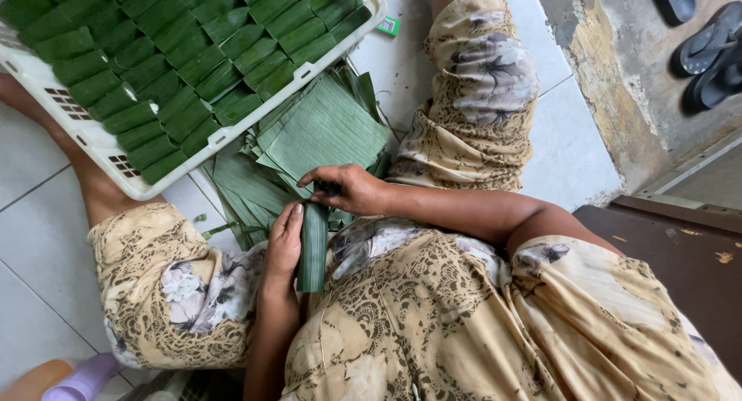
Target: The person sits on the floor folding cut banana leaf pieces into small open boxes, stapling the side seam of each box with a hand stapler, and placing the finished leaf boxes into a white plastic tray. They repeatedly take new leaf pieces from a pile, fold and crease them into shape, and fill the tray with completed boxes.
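A pale tiled floor (556, 138), seen from above by someone sitting on it with knees spread, in a loose beige dress printed with brown lace patterns and grey flowers.

Nearest, in the lap, the left hand (284, 242) lies flat along a long, narrow banana-leaf parcel (313, 250), fingers straight and pressed to its side, apparently to keep the fold from springing open. The right hand (344, 188) curls over the parcel's upper end, its grip closed on the leaf there, with something small and dark under the fingers that cannot be made out. The parcel runs lengthwise toward the body, resting between the thighs, which seems to steady it.

Just beyond the hands, between the knees, is a loose stack of cut banana leaves (321, 130), flat and fanned, within easy reach of either hand.

Farther on, a white plastic crate (93, 138) rests tilted against the left leg, partly over the leaves. It is packed with finished green leaf parcels (178, 53) in tight slanting rows, so they hold one another shut.

At the far right, beyond a worn concrete step, are dark sandals (711, 49). A dark brown board (680, 254) lies by the right side.
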Motion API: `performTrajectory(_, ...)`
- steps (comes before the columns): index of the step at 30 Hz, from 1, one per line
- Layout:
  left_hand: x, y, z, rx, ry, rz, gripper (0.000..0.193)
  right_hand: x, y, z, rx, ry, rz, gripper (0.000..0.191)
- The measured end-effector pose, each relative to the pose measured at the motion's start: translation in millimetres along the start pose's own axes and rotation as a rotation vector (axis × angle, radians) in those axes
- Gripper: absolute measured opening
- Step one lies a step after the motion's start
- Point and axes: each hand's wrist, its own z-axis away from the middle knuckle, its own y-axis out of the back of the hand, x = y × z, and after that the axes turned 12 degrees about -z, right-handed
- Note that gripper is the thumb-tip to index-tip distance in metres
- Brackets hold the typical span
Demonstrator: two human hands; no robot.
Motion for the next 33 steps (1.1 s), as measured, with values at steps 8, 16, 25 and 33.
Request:
performTrajectory(8, 78.0, 13.9, 27.3, -0.292, -0.301, 0.773, 0.070, -7.4, 37.7, -5.2, 0.036, -0.307, -0.153, 0.054)
performTrajectory(16, 56.1, -13.4, 10.9, 0.322, -0.351, 0.043, 0.041, -38.6, 7.8, 6.0, -0.028, -0.401, -0.222, 0.057)
performTrajectory(25, 40.6, -15.9, 15.5, 0.041, -0.257, 0.095, 0.054, -26.2, 7.6, 13.0, 0.032, -0.094, -0.018, 0.030)
performTrajectory(33, 25.3, -20.6, -5.0, 0.165, -0.127, 0.226, 0.025, 4.5, 10.4, 5.2, -0.005, -0.330, -0.206, 0.035)
